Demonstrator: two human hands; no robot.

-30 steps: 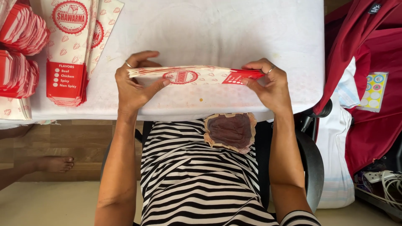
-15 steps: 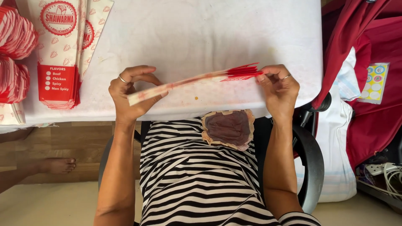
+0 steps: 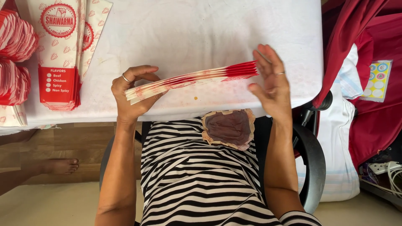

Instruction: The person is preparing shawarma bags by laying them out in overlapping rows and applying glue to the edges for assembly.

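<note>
My left hand (image 3: 132,90) grips the near end of a thin stack of flat red-and-white paper sleeves (image 3: 192,78), held on edge just above the white cloth-covered table (image 3: 201,29). My right hand (image 3: 270,81) is flat with spread fingers, its palm against the stack's red far end. The stack slants up toward the right. A ring shows on each hand.
A pile of the same printed paper sleeves (image 3: 63,54) lies flat at the table's left, with fanned bundles of red-and-white sleeves (image 3: 14,62) beside it. A small brown dish (image 3: 229,127) rests on my lap. Red fabric (image 3: 364,62) hangs on the right. Another person's foot (image 3: 58,166) is on the floor.
The stack has turned from lying flat between both hands to standing on edge and tilted. My right hand has let go its pinch and now presses flat against the red end.
</note>
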